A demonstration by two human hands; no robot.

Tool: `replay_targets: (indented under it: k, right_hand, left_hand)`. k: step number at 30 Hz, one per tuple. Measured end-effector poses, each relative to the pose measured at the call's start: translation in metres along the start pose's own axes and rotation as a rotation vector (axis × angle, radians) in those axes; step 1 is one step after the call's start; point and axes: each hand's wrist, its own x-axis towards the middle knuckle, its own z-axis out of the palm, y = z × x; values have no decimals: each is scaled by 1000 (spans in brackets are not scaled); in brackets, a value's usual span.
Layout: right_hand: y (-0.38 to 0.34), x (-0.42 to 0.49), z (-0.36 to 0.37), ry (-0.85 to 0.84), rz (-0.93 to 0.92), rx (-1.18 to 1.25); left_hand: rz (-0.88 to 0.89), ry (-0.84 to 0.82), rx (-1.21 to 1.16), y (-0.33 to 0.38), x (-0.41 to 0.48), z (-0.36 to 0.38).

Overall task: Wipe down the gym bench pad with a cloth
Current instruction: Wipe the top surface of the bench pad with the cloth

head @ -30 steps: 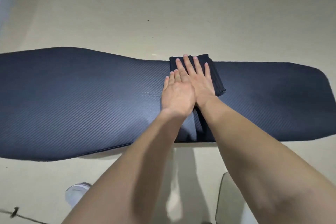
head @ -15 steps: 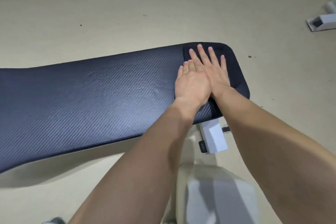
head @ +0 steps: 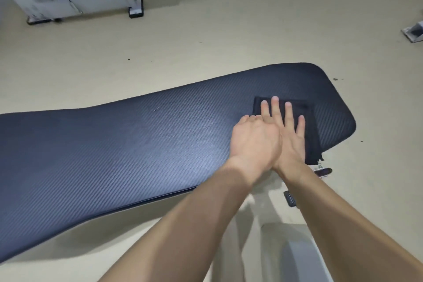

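Observation:
A long dark blue gym bench pad [head: 137,144] with a ribbed surface runs from the left edge to a rounded right end. A folded black cloth [head: 310,126] lies flat on the pad near that right end, its near corner hanging over the pad's near edge. My right hand [head: 289,135] presses flat on the cloth with fingers spread. My left hand [head: 254,142] lies beside it, partly overlapping the back of my right hand, palm down. Both forearms reach in from the bottom of the view.
Beige floor surrounds the bench. A white machine frame [head: 68,0] with black feet stands at the far left. Another white base piece [head: 414,33] sits at the right edge. The bench's white support [head: 295,254] is under my right arm.
Both hands slid the cloth from the middle of the pad to its right end. It now sits slightly in from that end, nearer the near edge.

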Motion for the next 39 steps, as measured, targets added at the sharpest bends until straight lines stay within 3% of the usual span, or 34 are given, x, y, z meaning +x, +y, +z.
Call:
replay_targets:
  k: [3, 11, 15, 18, 22, 26, 34, 39]
  right_hand:
    - [-90, -8, 3, 11, -61, 22]
    - [-330, -26, 8, 24, -442, 37]
    - [-411, -49, 15, -1, -614, -41]
    - [-434, -64, 24, -8, -712, -103]
    - [-398, -91, 29, 8, -878, -208]
    - [-317, -104, 34, 65, -914, -289]
    - [-85, -59, 28, 139, -561, -96]
    - [33, -27, 15, 157, -440, -24]
  left_hand:
    - [-85, 65, 109, -71, -39, -1]
    - [-496, 199, 15, -286, -150, 20]
    - [-599, 214, 85, -345, -212, 24]
    - [-641, 210, 146, -353, -243, 27]
    - [-688, 104, 190, -301, -251, 13]
    - [-506, 228, 262, -236, -236, 21]
    - [-255, 202, 185, -74, -136, 24]
    - [57, 231, -135, -28, -75, 36]
